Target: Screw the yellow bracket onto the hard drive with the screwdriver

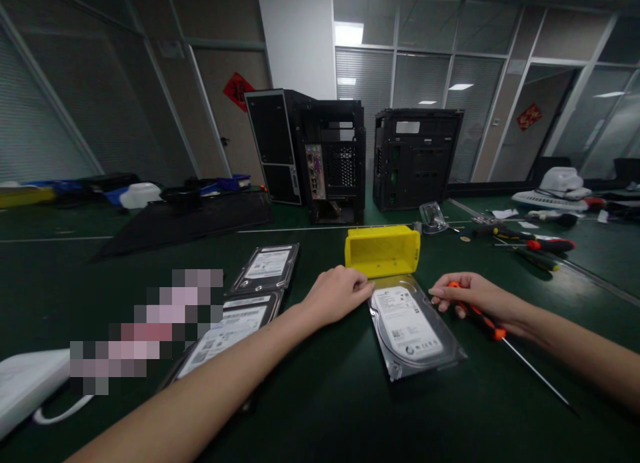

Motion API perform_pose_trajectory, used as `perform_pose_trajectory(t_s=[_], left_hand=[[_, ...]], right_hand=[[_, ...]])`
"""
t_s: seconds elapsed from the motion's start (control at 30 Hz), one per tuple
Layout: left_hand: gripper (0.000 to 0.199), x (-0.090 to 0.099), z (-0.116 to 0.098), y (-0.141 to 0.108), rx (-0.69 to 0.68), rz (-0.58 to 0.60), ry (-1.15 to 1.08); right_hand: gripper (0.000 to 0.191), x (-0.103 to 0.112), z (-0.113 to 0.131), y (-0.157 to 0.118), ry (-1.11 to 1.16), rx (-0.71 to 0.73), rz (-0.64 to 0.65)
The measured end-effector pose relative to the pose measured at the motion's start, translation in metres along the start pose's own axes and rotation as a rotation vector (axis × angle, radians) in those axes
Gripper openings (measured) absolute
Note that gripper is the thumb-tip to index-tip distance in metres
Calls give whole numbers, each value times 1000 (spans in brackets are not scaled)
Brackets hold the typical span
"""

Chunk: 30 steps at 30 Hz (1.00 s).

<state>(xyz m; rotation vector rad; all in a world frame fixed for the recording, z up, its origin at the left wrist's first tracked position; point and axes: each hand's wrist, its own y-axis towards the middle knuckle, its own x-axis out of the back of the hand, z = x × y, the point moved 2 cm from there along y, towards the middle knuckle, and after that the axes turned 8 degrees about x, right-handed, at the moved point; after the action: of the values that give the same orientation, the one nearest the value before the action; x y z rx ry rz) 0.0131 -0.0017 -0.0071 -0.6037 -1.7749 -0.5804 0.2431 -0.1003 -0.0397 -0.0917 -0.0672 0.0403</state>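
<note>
A hard drive [407,323] with a white label lies flat on the green table, apparently in a clear plastic sleeve. At its upper left corner, the curled fingers of my left hand [340,293] grip the edge. My right hand [475,300] is closed around the orange and black handle of a screwdriver [500,334], just right of the drive. The screwdriver's shaft points down and to the right, away from the drive. Directly behind the drive, a yellow plastic bin [383,250] rests on its side, its opening facing me.
Left of my left arm lie two more hard drives [267,263] [235,330], one partly covered by the arm. Computer cases [330,163] [417,160] stand at the back. Hand tools, including a red and black screwdriver [550,245], lie at right. A white device [30,383] sits at the left edge.
</note>
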Motion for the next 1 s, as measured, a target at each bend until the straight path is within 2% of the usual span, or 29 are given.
perform_pose_trajectory(t_s=[0.2,0.57,1.0], left_hand=[[41,1,0,0,-8,6,-4],[40,-1,1,0,-8,-4,14],[41,1,-1,-1,-6,1,1]], right_hand=[[28,-1,-3,0,-79,4,-2],[31,-7,2,-4,-175,-1,100],[31,-7,-4,-2,-193,-21,13]])
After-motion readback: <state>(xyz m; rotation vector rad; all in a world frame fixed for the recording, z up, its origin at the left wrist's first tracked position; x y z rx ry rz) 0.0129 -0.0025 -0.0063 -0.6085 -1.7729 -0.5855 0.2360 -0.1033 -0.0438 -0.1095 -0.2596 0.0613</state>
